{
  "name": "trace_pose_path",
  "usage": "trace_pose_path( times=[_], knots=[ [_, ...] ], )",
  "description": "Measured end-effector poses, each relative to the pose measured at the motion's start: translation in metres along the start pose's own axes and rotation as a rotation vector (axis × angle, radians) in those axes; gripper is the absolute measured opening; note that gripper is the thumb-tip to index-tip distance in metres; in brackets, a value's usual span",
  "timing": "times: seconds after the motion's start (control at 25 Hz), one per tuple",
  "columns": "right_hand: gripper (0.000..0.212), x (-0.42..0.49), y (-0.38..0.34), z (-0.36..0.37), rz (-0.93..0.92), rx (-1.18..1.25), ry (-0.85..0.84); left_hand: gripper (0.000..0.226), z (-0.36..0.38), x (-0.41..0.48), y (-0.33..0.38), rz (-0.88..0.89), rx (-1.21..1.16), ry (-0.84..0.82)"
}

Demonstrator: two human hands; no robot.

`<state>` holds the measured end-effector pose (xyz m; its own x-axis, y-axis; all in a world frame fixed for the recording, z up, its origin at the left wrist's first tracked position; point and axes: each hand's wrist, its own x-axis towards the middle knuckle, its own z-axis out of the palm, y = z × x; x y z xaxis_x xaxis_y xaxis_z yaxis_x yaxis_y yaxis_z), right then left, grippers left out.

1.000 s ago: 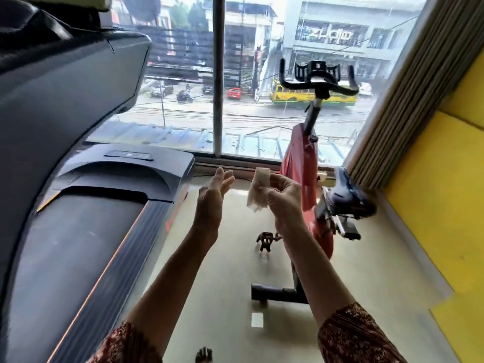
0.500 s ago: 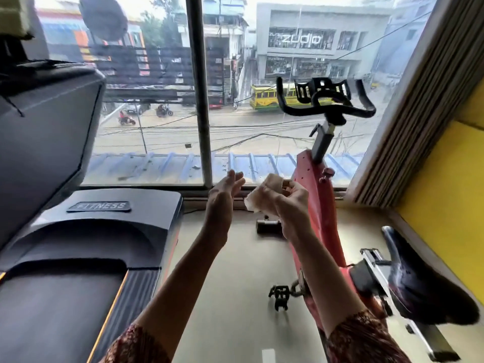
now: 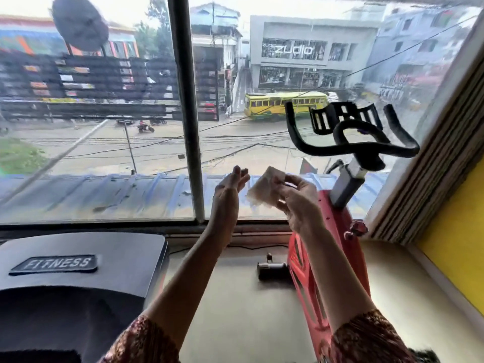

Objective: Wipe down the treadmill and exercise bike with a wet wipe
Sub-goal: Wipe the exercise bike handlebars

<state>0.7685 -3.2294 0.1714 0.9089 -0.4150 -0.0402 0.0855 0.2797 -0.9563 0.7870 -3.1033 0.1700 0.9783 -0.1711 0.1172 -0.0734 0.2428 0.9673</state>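
The view has swung off the treadmill (image 3: pixel 125 260) toward the exercise bike (image 3: pixel 335 218) at right. The right hand (image 3: pixel 296 203) still pinches the wet wipe (image 3: pixel 264 188), and the left hand (image 3: pixel 230 187) is flat-open beside it. The bike is likely next.

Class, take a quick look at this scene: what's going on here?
A person faces a window, between a dark grey treadmill and a red exercise bike with black handlebars. Their right hand pinches a crumpled white wet wipe held up in the air. The left hand is open beside it, apparently not touching. The wipe is on neither machine at this moment.
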Motion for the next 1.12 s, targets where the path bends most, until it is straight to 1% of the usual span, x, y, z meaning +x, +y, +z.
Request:
trace_pose_path(
  times=[0.12, 0.2, 0.28, 0.44, 0.56, 0.64, 0.72, 0.8, 0.92, 0.96, 1.04, 1.12],
  knots=[
    [0.018, 0.061, 0.013, 0.015, -0.005, -0.025, 0.079, 0.046, -0.007, 0.068, -0.019, -0.070, -0.003, -0.034],
    [0.019, 0.098, 0.023, 0.023, 0.005, 0.000, 0.118, 0.048, -0.012, 0.116, -0.035, -0.094, 0.006, -0.064],
    [0.022, 0.137, 0.028, 0.031, 0.015, 0.055, 0.172, 0.048, -0.014, 0.165, -0.043, -0.100, 0.026, -0.128],
    [0.022, 0.206, 0.028, 0.055, -0.052, 0.140, 0.295, 0.045, -0.010, 0.257, -0.049, -0.101, 0.034, -0.255],
    [0.023, 0.254, 0.026, 0.070, -0.111, 0.152, 0.410, 0.036, -0.007, 0.324, -0.048, -0.094, 0.022, -0.335],
    [0.020, 0.280, 0.028, 0.070, -0.168, 0.065, 0.495, 0.034, -0.002, 0.354, -0.049, -0.101, 0.014, -0.376],
    [0.021, 0.312, 0.029, 0.069, -0.225, -0.025, 0.563, 0.038, 0.005, 0.385, -0.058, -0.111, 0.025, -0.425],
    [0.021, 0.351, 0.023, 0.065, -0.320, -0.146, 0.620, 0.038, 0.013, 0.418, -0.066, -0.100, 0.037, -0.465],
    [0.013, 0.410, 0.008, 0.060, -0.553, -0.442, 0.755, 0.025, 0.027, 0.471, -0.077, -0.009, 0.057, -0.496],
    [0.018, 0.424, 0.002, 0.058, -0.637, -0.554, 0.798, 0.024, 0.033, 0.486, -0.079, 0.025, 0.051, -0.500],
    [0.025, 0.454, -0.008, 0.054, -0.812, -0.778, 0.847, 0.034, 0.047, 0.519, -0.082, 0.075, 0.075, -0.527],
    [0.032, 0.480, -0.013, 0.047, -0.925, -0.989, 0.838, 0.040, 0.062, 0.550, -0.084, 0.155, 0.121, -0.543]
  ],
)
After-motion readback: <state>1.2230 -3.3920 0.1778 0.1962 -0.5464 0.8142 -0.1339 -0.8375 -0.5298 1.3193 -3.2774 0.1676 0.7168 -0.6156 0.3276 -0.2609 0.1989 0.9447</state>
